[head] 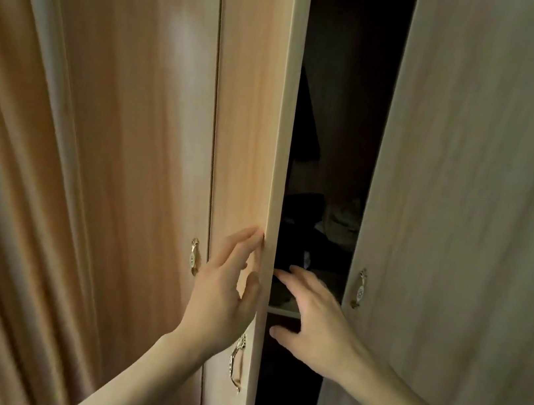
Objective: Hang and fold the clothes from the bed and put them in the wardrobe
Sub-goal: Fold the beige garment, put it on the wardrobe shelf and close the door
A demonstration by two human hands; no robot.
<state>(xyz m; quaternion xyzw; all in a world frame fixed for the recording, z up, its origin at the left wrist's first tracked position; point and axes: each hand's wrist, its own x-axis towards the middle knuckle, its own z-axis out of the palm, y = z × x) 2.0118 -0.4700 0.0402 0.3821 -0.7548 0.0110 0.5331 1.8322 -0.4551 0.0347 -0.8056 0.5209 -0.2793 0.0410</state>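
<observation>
since the wardrobe stands only part open, the relation that counts is the dark gap between its two doors: it runs tall and narrow, top to bottom of view, and both hands sit at its lower stretch. left door edge-on, its free edge bordering the gap's left side; right door swung toward the camera, bordering the right. left hand lies flat on the left door's face at that free edge, fingers straight and spread, thumb near the edge, holding nothing. right hand is in the gap itself, fingers spread and relaxed, reaching toward the left door's edge; touching it or not, cannot tell. the left hand is nearer that edge. judgement: doors need widening before anything goes in.

inside: a shelf edge level with the hands, dim heaped clothes on it, dark and pale; detail lost in shadow. no clothes in hand; bed not in view. ornate metal handles on the doors. curtain in folds at far left.
</observation>
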